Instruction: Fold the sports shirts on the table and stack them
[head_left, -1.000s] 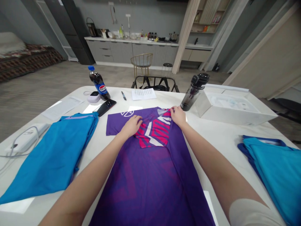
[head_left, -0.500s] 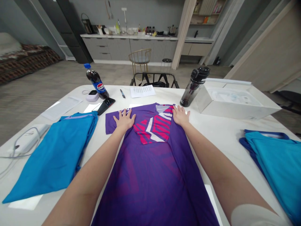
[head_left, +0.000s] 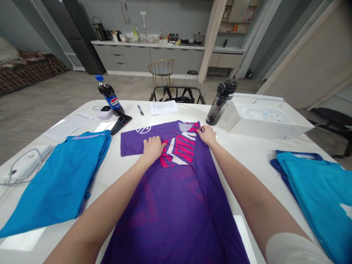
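A purple sports jersey (head_left: 165,212) lies lengthwise in front of me, its right side folded inward and its collar at the far end. A red and white patterned part shows at the chest. My left hand (head_left: 153,148) rests on the jersey beside that pattern, fingers curled in and gripping the cloth. By the collar, my right hand (head_left: 207,135) pinches the folded edge between thumb and fingers. One short sleeve with a white round emblem lies flat beyond my left hand.
Folded blue shirts lie left (head_left: 63,176) and right (head_left: 316,190). Around the jersey on the white table stand a cola bottle (head_left: 111,98), a dark phone (head_left: 121,124), a pen (head_left: 140,110), a printed sheet (head_left: 164,107), a black tumbler (head_left: 218,106), a white box (head_left: 253,124) and a power strip (head_left: 27,163).
Both hands have gone from flat and spread to curled on the cloth. My left hand has shifted toward the chest pattern, uncovering the sleeve emblem. The view has shifted slightly.
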Demonstrator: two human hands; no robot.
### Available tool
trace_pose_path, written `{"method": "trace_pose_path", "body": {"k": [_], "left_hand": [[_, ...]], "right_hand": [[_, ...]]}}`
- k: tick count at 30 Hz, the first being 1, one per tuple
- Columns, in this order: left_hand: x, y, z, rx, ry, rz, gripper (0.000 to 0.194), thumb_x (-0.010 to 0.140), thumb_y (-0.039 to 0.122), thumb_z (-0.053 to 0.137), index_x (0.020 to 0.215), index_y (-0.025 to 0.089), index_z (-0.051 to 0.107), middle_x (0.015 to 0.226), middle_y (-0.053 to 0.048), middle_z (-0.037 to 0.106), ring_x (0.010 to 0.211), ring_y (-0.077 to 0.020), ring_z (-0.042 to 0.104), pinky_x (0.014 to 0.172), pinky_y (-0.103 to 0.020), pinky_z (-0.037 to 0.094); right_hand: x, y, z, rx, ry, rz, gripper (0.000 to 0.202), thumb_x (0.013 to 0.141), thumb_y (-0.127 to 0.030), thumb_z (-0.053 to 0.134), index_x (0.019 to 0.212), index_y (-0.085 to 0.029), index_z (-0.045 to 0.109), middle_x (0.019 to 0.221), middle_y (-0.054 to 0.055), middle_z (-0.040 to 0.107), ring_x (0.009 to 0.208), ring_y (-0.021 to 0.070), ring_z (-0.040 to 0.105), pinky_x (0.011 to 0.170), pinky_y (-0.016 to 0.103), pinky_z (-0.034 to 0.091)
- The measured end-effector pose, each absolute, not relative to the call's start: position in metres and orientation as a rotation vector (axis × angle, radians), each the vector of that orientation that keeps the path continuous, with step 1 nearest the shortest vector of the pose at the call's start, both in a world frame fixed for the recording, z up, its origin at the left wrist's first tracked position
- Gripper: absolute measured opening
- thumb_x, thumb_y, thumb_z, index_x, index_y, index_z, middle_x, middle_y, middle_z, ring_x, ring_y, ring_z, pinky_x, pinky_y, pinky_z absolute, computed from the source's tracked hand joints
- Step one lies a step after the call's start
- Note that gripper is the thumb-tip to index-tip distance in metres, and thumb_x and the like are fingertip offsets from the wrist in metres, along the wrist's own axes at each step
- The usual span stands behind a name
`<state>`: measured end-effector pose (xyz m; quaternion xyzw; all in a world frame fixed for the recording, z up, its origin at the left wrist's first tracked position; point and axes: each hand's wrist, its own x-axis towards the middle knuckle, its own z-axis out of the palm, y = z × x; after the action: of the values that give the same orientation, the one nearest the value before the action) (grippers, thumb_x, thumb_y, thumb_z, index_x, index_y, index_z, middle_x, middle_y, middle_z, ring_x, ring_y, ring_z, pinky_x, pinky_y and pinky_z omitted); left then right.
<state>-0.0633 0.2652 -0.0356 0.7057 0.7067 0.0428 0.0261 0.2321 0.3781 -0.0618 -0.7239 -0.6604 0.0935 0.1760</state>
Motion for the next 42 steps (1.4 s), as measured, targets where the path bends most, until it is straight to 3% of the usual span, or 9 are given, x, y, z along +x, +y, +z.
{"method": "trace_pose_path", "body": {"k": [6,11,14,18,23,27,31,35,42], "left_hand": [[-0.068,0.265,-0.028,2.193,2.069,0.339,0.034,0.102,0.044,0.044,0.102,0.018,0.065,0.101,-0.017,0.072,0.103,-0.0359,0.064,0.099,-0.052,0.039],[-0.072,0.281,0.0,2.12,1.911,0.735,0.03,0.1,0.046,0.05,0.107,0.021,0.066,0.086,-0.009,0.072,0.087,-0.0294,0.067,0.089,-0.039,0.044],[-0.08,0.302,-0.001,2.07,1.959,0.79,0.03,0.1,0.046,0.051,0.109,0.022,0.067,0.093,-0.01,0.073,0.091,-0.0288,0.068,0.083,-0.035,0.046],[-0.089,0.324,-0.022,1.968,2.165,0.534,0.026,0.101,0.036,0.049,0.11,0.022,0.069,0.106,-0.012,0.073,0.103,-0.0296,0.067,0.089,-0.039,0.049],[-0.076,0.31,-0.034,2.192,2.258,0.639,0.04,0.102,0.027,0.042,0.138,0.016,0.056,0.135,-0.018,0.061,0.125,-0.0316,0.057,0.105,-0.047,0.045],[-0.056,0.275,-0.047,2.489,1.855,0.471,0.051,0.105,0.043,0.038,0.148,0.019,0.051,0.154,-0.015,0.049,0.141,-0.0297,0.046,0.12,-0.046,0.034],[-0.049,0.253,-0.068,2.392,1.866,0.284,0.067,0.102,0.062,0.032,0.158,0.025,0.041,0.166,-0.01,0.034,0.154,-0.0324,0.028,0.126,-0.053,0.021],[-0.05,0.251,-0.072,2.379,1.868,0.268,0.069,0.102,0.064,0.026,0.16,0.028,0.036,0.169,-0.008,0.028,0.157,-0.0307,0.022,0.127,-0.053,0.015],[-0.047,0.249,-0.061,2.366,1.864,0.199,0.071,0.102,0.063,0.024,0.161,0.025,0.035,0.169,-0.009,0.027,0.157,-0.0306,0.02,0.127,-0.053,0.015]], "right_hand": [[0.229,0.39,-0.049,-2.084,-1.976,0.295,0.029,0.1,-0.034,0.048,0.102,-0.018,0.073,0.123,0.017,0.063,0.12,0.0338,0.057,0.102,0.053,0.042],[0.234,0.392,-0.038,-2.063,-1.824,0.298,0.038,0.104,-0.035,0.039,0.113,-0.015,0.069,0.124,0.02,0.062,0.115,0.0334,0.062,0.098,0.047,0.047],[0.231,0.39,-0.041,-2.109,-1.686,0.243,0.039,0.105,-0.034,0.035,0.119,-0.013,0.065,0.126,0.02,0.06,0.114,0.0329,0.063,0.096,0.045,0.048],[0.221,0.387,-0.052,-2.273,-1.61,0.234,0.035,0.104,-0.028,0.037,0.125,-0.009,0.059,0.127,0.023,0.059,0.12,0.0349,0.059,0.1,0.05,0.045],[0.214,0.376,-0.046,-2.197,-1.615,0.117,0.038,0.105,-0.036,0.036,0.128,-0.013,0.055,0.13,0.022,0.057,0.122,0.0357,0.055,0.101,0.055,0.042],[0.214,0.342,-0.039,-1.889,-1.963,0.097,0.045,0.105,-0.047,0.036,0.135,-0.018,0.054,0.139,0.02,0.056,0.126,0.0349,0.052,0.103,0.055,0.041],[0.22,0.292,-0.051,-1.736,-2.32,0.237,0.055,0.104,-0.056,0.038,0.151,-0.028,0.047,0.158,0.013,0.044,0.143,0.0346,0.041,0.114,0.062,0.031],[0.234,0.251,-0.063,-1.786,-2.341,0.261,0.059,0.106,-0.055,0.033,0.158,-0.028,0.04,0.166,0.009,0.034,0.153,0.0346,0.026,0.121,0.067,0.015],[0.268,0.165,-0.058,-1.617,-2.24,0.592,0.054,0.108,-0.052,0.026,0.152,-0.03,0.049,0.165,0.005,0.036,0.154,0.029,0.028,0.125,0.06,0.016]]}}
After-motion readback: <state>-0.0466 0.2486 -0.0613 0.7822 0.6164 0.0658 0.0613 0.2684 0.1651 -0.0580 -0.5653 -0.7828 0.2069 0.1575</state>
